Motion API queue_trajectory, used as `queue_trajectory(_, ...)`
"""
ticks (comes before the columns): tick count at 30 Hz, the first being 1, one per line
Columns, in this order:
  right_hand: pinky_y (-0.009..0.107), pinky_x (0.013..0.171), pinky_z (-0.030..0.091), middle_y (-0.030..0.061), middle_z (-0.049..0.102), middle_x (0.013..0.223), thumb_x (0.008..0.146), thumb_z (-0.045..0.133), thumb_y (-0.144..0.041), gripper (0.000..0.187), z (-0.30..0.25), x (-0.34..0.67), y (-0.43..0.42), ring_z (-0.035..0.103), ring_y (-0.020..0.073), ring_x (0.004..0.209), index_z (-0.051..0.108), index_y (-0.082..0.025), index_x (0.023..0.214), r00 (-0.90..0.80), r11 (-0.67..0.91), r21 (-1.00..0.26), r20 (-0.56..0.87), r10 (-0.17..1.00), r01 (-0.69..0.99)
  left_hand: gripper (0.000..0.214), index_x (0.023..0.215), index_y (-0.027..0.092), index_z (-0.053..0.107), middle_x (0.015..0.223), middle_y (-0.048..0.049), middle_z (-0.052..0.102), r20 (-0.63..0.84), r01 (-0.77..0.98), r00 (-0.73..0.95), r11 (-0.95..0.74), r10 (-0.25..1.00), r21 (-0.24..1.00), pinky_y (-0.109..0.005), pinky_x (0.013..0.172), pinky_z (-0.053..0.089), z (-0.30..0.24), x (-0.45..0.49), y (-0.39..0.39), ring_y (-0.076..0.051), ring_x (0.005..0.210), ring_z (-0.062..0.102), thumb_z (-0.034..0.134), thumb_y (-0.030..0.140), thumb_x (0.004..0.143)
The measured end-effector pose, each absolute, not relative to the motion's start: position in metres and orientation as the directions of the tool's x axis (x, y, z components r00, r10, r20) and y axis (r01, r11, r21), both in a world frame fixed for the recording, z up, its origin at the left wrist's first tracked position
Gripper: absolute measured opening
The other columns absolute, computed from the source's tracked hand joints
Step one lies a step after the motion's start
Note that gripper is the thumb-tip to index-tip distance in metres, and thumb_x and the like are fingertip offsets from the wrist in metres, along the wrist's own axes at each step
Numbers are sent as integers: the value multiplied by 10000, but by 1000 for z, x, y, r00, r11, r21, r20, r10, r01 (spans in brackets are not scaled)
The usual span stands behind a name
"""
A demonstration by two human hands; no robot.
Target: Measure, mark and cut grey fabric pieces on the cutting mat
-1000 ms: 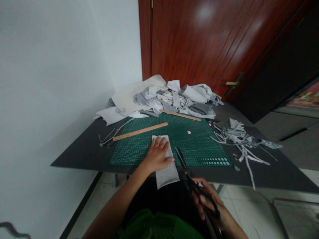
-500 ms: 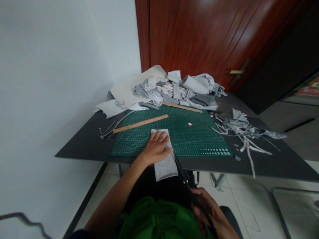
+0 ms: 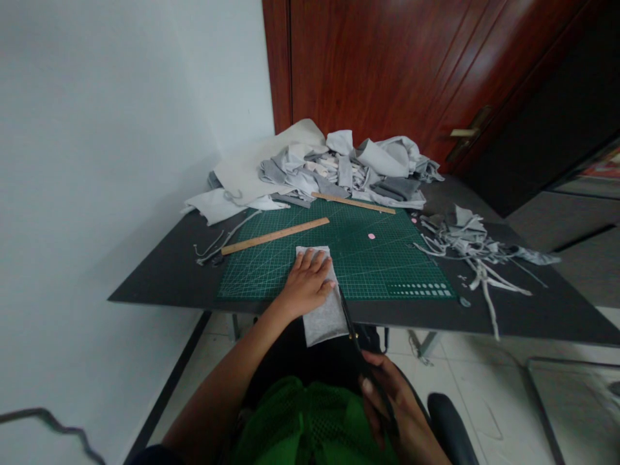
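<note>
Cloth (image 3: 325,326), pale grey, lies lengthwise before me, its far end on the mat (image 3: 261,278) and its near end past the front edge of the table (image 3: 165,274), overhanging. My left hand (image 3: 307,285) rests flat on the upper part, fingers slightly spread and pointing to the far edge, thumb out to the right, reaching the cloth's right edge. My right hand (image 3: 401,403) has its fingers curled about the handles of the scissors (image 3: 353,336), below table level. The blades run beside the cloth's right edge, tips by the mat's near edge; contact with the cloth cannot be confirmed.

Room for moving: gridded mat shows right of the cloth out to the scraps (image 3: 460,236) beyond its right edge, with one pink disc (image 3: 371,236) on it. On the left, the near ruler (image 3: 276,236) slants across the mat, its left end at the mat's edge, its right end just beyond the cloth. Farther off, the second ruler (image 3: 358,203) lies along the far edge, in front of the heap (image 3: 290,165).
</note>
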State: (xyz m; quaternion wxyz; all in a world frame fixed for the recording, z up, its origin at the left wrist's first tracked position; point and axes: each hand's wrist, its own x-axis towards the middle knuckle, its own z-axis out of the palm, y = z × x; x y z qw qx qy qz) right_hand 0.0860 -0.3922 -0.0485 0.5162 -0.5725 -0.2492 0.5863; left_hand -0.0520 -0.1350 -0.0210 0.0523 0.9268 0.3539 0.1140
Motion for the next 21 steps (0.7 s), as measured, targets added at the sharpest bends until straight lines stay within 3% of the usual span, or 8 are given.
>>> queue_trajectory(4, 163, 302, 339, -40, 602, 774, 809, 780, -654, 708, -51, 83, -391, 367, 37, 391, 521, -266, 1342, 190, -340, -881, -415, 890, -329, 569, 1549, 178, 416, 1660, -121, 378, 173, 653, 718, -739, 674, 167, -568, 1286, 156, -21, -50, -135, -365, 1581, 211, 409, 444, 1046)
queue_trajectory(10, 182, 300, 382, -61, 566, 692, 687, 862, -686, 807, -33, 80, -389, 420, 70, 417, 539, -253, 1287, 195, -398, -855, -475, 858, -331, 580, 1546, 181, 431, 1659, -117, 382, 185, 655, 709, -733, 680, 184, -577, 1290, 150, -20, -49, -137, -377, 1580, 207, 423, 467, 1041)
queue_trajectory(21, 203, 332, 411, -21, 637, 764, 670, 851, -730, 854, -23, 80, -391, 471, 89, 451, 513, -261, 1299, 155, -375, -858, -448, 880, -351, 584, 1545, 225, 442, 1653, -87, 398, 205, 652, 695, -724, 689, 225, -578, 1289, 159, -22, -49, -137, -367, 1577, 215, 451, 490, 1025)
